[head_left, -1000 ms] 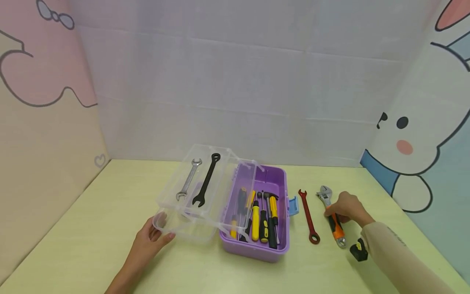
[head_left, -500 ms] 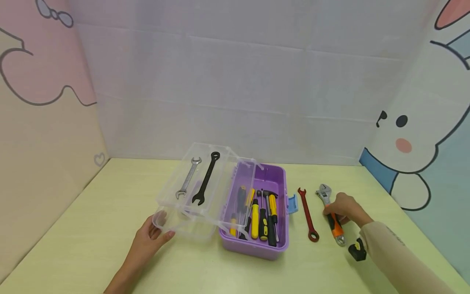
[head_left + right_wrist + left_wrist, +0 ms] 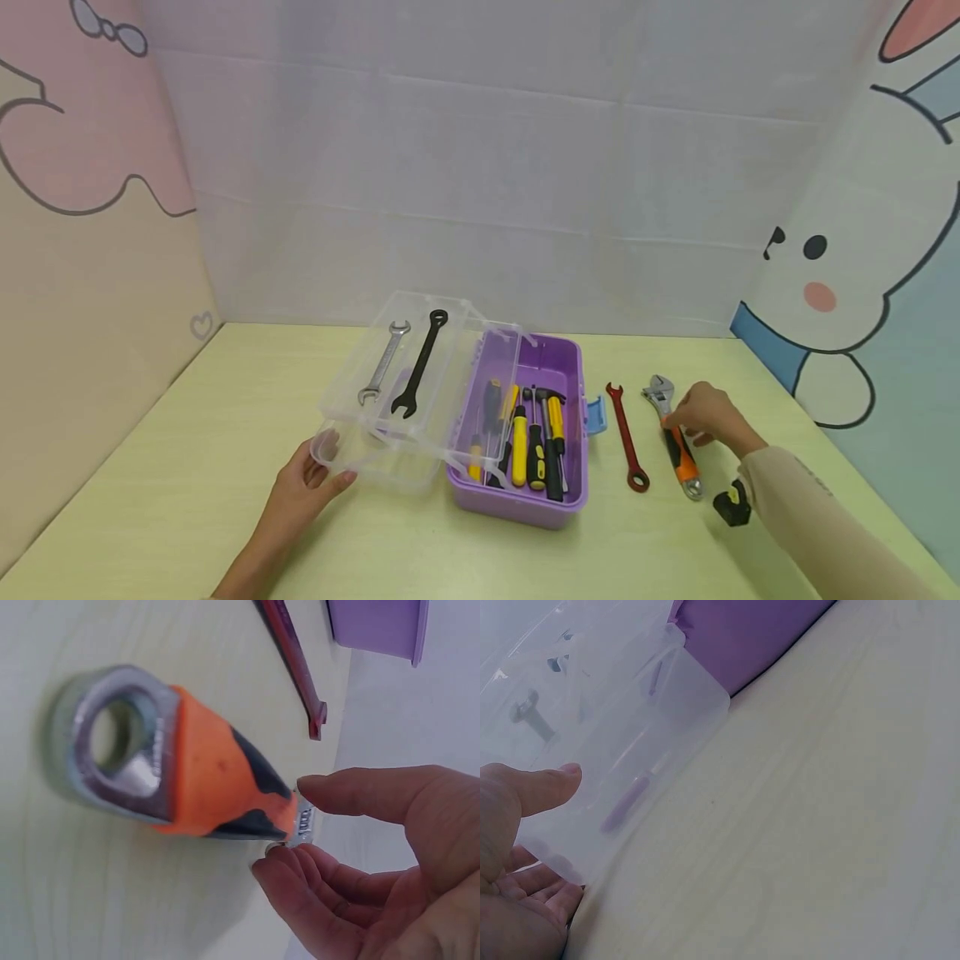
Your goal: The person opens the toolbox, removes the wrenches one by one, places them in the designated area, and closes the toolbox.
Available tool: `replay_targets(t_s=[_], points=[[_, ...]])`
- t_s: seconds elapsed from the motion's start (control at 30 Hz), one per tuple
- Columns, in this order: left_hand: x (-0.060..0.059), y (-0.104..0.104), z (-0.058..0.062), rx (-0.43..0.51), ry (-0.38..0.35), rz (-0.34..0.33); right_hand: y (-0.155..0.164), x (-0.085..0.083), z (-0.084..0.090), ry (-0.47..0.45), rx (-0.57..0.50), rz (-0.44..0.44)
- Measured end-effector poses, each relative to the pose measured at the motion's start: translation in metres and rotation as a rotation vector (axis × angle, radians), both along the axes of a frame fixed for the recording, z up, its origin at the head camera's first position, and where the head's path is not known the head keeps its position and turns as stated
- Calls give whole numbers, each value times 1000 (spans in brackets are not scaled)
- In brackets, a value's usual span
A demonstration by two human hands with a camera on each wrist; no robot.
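Observation:
My left hand [image 3: 300, 483] holds the near corner of the clear toolbox lid [image 3: 408, 462], thumb over its face and fingers beneath the edge, as the left wrist view shows. On the table at right, an adjustable wrench [image 3: 681, 458] with an orange and black handle lies with its jaw end pointing away. My right hand [image 3: 708, 415] pinches it near the neck; in the right wrist view the thumb [image 3: 352, 791] is on one side and the fingers on the other. The purple toolbox [image 3: 517, 504] stands hinged open with a hammer [image 3: 551, 417] and several screwdrivers [image 3: 520, 446] inside.
A red combination wrench [image 3: 628, 437] lies between the toolbox and the adjustable wrench. On the opened lid rest a silver wrench [image 3: 385, 362] and a black wrench [image 3: 420, 367]. A blue latch [image 3: 596, 415] juts from the box. A small black-and-yellow object [image 3: 732, 504] is beside the right sleeve.
The whole view shifts slightly. My right hand's fingers move a little along the adjustable wrench, which stays on the table. The left hand and the lid keep their place.

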State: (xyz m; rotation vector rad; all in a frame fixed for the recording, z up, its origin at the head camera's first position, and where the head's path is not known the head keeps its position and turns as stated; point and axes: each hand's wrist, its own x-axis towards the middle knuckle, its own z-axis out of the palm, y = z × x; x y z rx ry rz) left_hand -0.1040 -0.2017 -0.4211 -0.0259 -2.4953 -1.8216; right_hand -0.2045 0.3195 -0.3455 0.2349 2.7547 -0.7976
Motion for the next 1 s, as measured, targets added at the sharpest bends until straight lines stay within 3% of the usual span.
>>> replay_targets(t_s=[0.7, 1.0], points=[[1, 0, 1, 8, -14, 3, -3, -14, 28, 18, 23, 152], [1, 0, 2, 14, -14, 2, -5, -16, 38, 14, -60, 217]])
